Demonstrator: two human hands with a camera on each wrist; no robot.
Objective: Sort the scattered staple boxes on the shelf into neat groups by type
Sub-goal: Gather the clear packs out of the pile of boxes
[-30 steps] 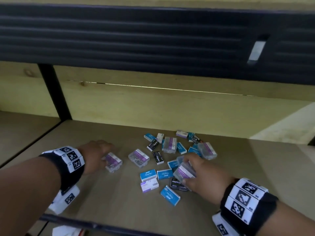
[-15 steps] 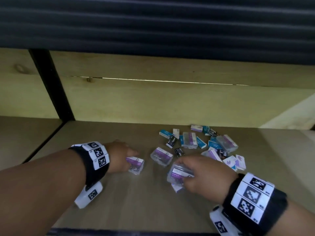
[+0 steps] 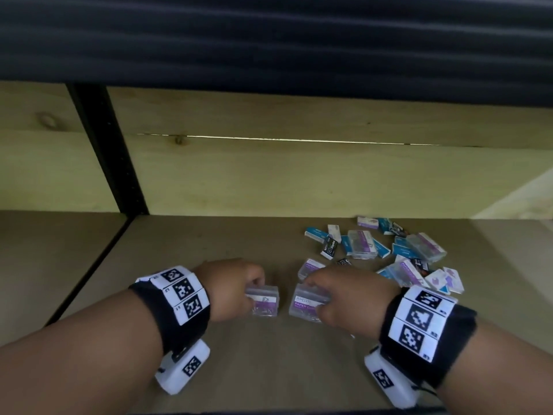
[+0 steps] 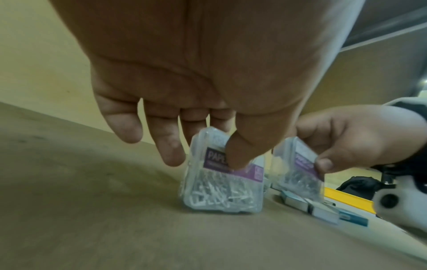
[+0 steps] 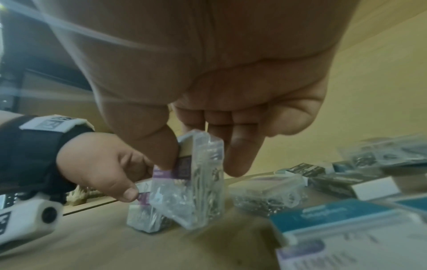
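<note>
A stockroom or shop: a plywood-backed shelf (image 3: 209,339) on black metal uprights (image 3: 110,151), strewn with stationery boxes (image 3: 389,253).

Reads "PAPER C…" in white on the purple label of the clear box (image 3: 308,304) under the right hand, rest covered. Shows "PAPE…" on the purple label of the clear box (image 4: 221,175) pinched by the left thumb. Other packet lettering too blurred to read.
</note>
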